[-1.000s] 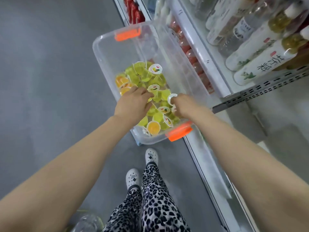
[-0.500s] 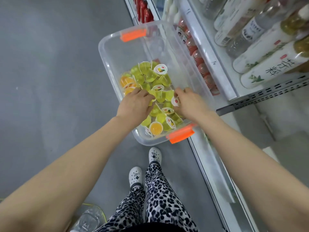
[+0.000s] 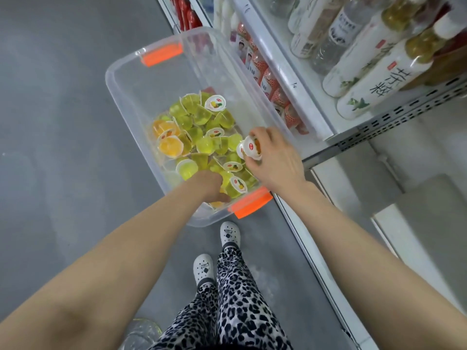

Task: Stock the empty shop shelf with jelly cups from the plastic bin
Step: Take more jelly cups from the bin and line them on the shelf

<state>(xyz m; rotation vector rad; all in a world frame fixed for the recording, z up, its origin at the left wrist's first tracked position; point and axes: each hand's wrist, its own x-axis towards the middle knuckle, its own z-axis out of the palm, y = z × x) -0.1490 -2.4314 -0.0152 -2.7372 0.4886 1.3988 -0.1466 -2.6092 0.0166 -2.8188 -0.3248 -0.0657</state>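
Observation:
A clear plastic bin (image 3: 126,102) with orange handles stands on the floor and holds several green and orange jelly cups (image 3: 197,137). My right hand (image 3: 275,160) is over the bin's right side and grips jelly cups (image 3: 249,147) with white printed lids. My left hand (image 3: 209,185) is sunk into the near end of the pile, fingers curled down among the cups and mostly hidden. The empty white shelf (image 3: 417,198) lies to the right, below the bottle shelf.
Stocked shelves on the right carry white-labelled bottles (image 3: 379,79) above and red-wrapped cups (image 3: 267,79) below. A perforated shelf edge (image 3: 394,120) juts out near my right hand. Grey floor (image 3: 63,147) spreads to the left. My legs and white clogs (image 3: 228,234) stand behind the bin.
My right hand has lifted out of the pile with jelly cups and moved right and up. My left hand has dug lower, toward the near end of the bin.

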